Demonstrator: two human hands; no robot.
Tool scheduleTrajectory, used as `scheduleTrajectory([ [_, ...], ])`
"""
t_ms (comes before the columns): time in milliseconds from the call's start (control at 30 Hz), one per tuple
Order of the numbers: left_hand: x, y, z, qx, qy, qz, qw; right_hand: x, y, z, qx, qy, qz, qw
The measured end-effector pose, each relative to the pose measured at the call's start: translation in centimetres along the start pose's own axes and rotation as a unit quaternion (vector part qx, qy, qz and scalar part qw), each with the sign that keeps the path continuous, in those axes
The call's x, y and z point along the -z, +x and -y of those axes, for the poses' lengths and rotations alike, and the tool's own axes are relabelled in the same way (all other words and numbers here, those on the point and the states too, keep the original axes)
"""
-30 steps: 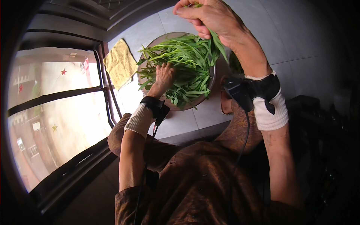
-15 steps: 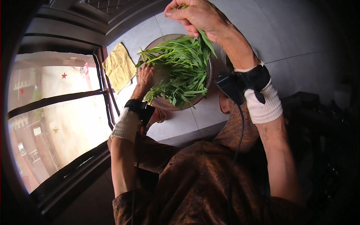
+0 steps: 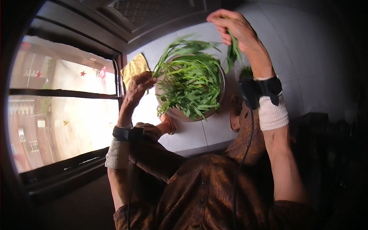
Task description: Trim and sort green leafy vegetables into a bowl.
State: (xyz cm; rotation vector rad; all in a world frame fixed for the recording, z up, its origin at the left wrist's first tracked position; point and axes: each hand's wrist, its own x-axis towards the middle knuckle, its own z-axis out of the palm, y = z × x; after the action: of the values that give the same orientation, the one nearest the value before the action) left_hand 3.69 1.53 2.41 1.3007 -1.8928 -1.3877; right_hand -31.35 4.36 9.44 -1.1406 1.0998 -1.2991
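Note:
A round basin on the floor holds a heap of water spinach with long narrow leaves. My left hand, at the basin's left side, pinches the stem ends of some water spinach stalks; their leaves sweep out over the far rim, blurred by motion. Beyond the basin on the far right, my right hand is raised, its fingers closed round a few more water spinach stems whose leaves hang below the palm.
A yellow cloth lies left of the basin, beside a glass door with a dark frame. More green leaves show partly behind my right wrist. My feet stand near the basin. Dark panelling rises at the far side.
My left hand has come out of the heap to the left, drawing stalks up with it. My right hand still holds its stems and now appears farther right. The whole view has shifted somewhat.

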Motion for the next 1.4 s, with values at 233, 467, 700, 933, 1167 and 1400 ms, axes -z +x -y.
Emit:
scheduleTrajectory([
  [233, -3.0, -0.9, -3.1, -0.01, -0.239, 0.02, 0.971, 1.0, -0.4, -0.3, -0.028, 0.028, -0.036, 0.999],
  [467, -3.8, 0.7, -2.4, -0.045, -0.302, 0.03, 0.952, -2.1, -0.5, 0.2, -0.063, 0.011, -0.007, 0.998],
  [700, -4.7, 0.3, -5.4, -0.026, -0.253, 0.043, 0.966, -3.1, -0.8, 1.7, -0.076, 0.011, -0.003, 0.997],
  [933, -4.8, 1.6, -2.5, -0.009, -0.313, 0.077, 0.946, -4.8, -0.7, 1.5, -0.094, 0.042, 0.081, 0.991],
  [1167, -4.4, 2.2, -1.0, -0.043, -0.264, 0.092, 0.959, -6.1, -0.7, 0.3, -0.11, 0.043, 0.136, 0.984],
  [1400, -3.8, 1.9, -1.3, -0.055, -0.232, 0.099, 0.966, -5.9, -0.4, -1.4, -0.129, 0.125, 0.127, 0.976],
])
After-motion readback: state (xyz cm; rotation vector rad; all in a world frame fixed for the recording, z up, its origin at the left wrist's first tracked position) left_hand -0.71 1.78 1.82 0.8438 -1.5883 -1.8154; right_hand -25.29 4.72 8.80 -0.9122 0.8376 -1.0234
